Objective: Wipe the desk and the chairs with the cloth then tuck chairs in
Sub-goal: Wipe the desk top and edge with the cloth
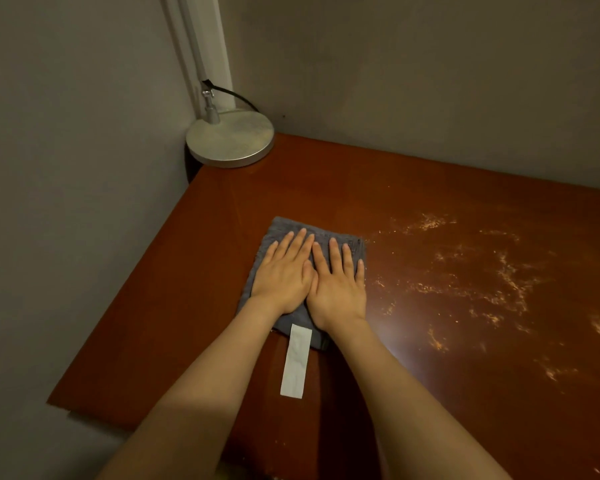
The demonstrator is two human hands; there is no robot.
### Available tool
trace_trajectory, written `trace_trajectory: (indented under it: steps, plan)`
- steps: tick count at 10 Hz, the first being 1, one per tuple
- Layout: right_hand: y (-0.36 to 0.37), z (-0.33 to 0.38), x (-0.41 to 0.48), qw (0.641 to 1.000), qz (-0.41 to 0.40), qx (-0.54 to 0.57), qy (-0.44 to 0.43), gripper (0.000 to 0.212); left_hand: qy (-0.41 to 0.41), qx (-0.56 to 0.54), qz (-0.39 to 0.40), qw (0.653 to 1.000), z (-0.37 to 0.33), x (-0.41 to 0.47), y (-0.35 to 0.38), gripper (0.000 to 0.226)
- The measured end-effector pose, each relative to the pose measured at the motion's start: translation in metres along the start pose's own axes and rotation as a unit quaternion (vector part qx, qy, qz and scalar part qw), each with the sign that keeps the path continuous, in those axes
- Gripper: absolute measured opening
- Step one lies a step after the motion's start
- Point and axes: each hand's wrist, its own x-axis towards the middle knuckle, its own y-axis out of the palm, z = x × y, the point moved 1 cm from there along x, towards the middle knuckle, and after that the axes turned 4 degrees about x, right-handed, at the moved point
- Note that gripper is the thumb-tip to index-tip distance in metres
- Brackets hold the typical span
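Observation:
A folded grey cloth (284,226) lies flat on the reddish-brown desk (430,202), left of its middle. A long white label (296,362) hangs off the cloth's near edge and lies on the wood. My left hand (284,271) and my right hand (340,282) press side by side on the cloth, fingers straight and pointing toward the wall, thumbs touching. To the right of the cloth the desk carries pale dusty smears (492,278). No chair is in view.
A round silver lamp base (230,138) with its stem and black cable stands in the desk's far left corner. Grey walls close the desk at the back and on the left. The desk's left edge (118,299) runs diagonally toward me.

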Motion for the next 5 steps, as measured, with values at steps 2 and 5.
trace_trajectory:
  steps: [2,5]
  plan:
    - [-0.006,-0.005,0.039,1.0,-0.005,-0.011,0.003,0.053,0.003,-0.006,-0.002,1.0,0.006,0.039,-0.004,0.051]
    - [-0.012,-0.009,0.068,1.0,-0.009,-0.011,0.008,0.053,0.011,0.004,-0.009,1.0,0.009,0.07,-0.007,0.052]
